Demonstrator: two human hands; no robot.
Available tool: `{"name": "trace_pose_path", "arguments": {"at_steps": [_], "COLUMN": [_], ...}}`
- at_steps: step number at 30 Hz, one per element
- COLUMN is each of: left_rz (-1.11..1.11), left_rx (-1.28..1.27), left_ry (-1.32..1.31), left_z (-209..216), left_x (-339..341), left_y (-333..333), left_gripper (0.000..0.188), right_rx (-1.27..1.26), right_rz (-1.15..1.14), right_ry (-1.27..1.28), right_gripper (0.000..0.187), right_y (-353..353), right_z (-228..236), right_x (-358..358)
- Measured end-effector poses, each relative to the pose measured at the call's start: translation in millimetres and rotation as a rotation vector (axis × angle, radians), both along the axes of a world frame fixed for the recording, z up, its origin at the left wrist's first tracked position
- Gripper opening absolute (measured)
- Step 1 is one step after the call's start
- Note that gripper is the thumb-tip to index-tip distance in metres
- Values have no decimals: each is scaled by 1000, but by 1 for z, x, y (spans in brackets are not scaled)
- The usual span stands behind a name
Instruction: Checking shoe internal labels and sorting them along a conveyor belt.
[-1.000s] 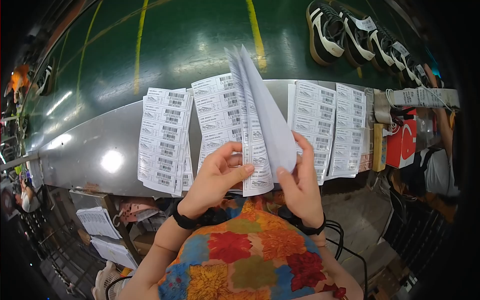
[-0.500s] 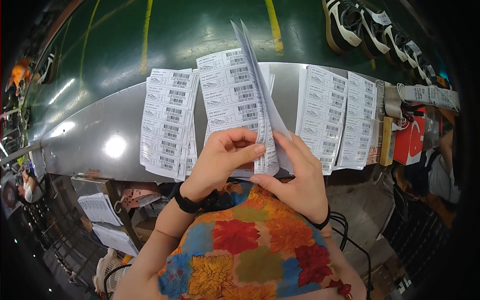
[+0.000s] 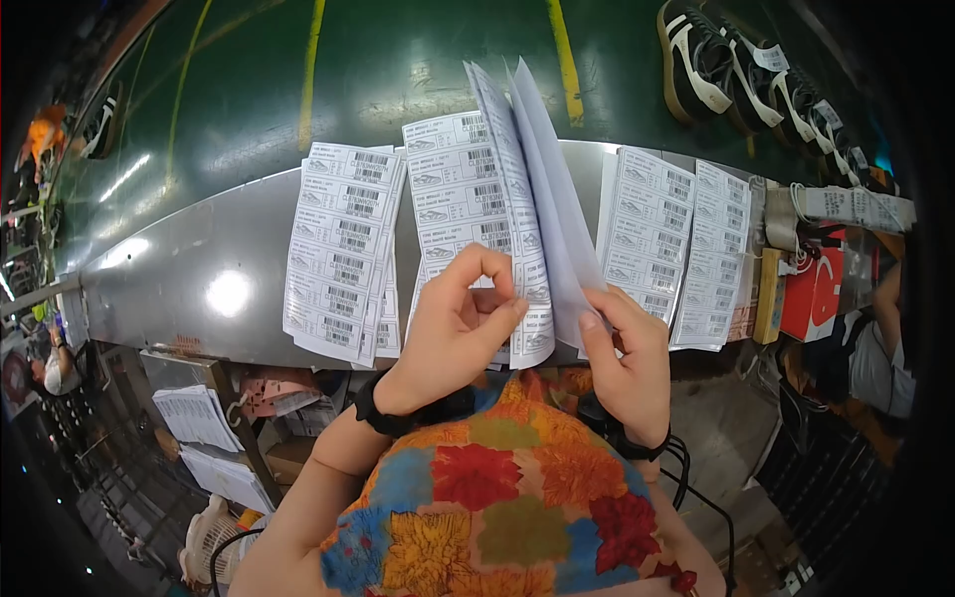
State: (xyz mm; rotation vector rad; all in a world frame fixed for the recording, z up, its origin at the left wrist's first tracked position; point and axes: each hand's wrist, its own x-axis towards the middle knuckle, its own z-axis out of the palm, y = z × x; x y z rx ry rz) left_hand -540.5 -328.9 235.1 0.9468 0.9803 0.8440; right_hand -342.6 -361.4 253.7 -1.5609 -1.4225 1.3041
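In front of me stands a stack of barcode label sheets [image 3: 448, 179], its right part lifted and bent upright. My left hand [image 3: 453, 333] is closed, thumb and forefinger pinching the curled edge of the raised label sheets [image 3: 531, 333]. On the other side, my right hand [image 3: 632, 368] grips the lower edge of a sheet turned with its plain white back [image 3: 557, 199] showing, thumb on the near side. A gap separates this sheet from those in my left hand. Another stack of label sheets [image 3: 338, 254] lies to the left, and two label stacks [image 3: 647, 239] lie to the right.
Beyond the metal tabletop [image 3: 179, 269] runs a green surface with yellow lines [image 3: 311, 70]. Black-and-white shoes [image 3: 701, 65] line up at the far right. A red box [image 3: 811, 298] and a wooden block [image 3: 767, 296] sit at the right end. Papers [image 3: 199, 416] rest on a shelf below left.
My right hand has moved right and slightly down, drawing a sheet away from the others, so the gap between them has widened. My left hand keeps its pinch.
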Motion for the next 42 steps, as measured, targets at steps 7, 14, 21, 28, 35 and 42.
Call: {"name": "trace_pose_path", "arguments": {"at_steps": [7, 14, 21, 28, 35, 42], "left_rz": [37, 83, 158, 207, 248, 227], "left_rx": [-65, -117, -141, -261, -313, -253], "left_ry": [-57, -42, 59, -44, -228, -289], "left_z": [1, 3, 1, -5, 0, 9], "left_x": [-17, -29, -24, -35, -35, -25], "left_y": [4, 3, -1, -4, -2, 1], "left_gripper": [11, 11, 10, 7, 9, 15], "right_rx": [61, 132, 182, 220, 266, 247], "right_rz": [-301, -234, -104, -202, -292, -278], "right_ry": [-4, -76, -68, -15, 88, 80], "right_gripper": [25, 30, 38, 37, 33, 33], "right_y": [-5, 0, 2, -4, -7, -7], "right_z": [-15, -6, -4, 3, 2, 4], "right_x": [5, 12, 6, 10, 14, 10]}}
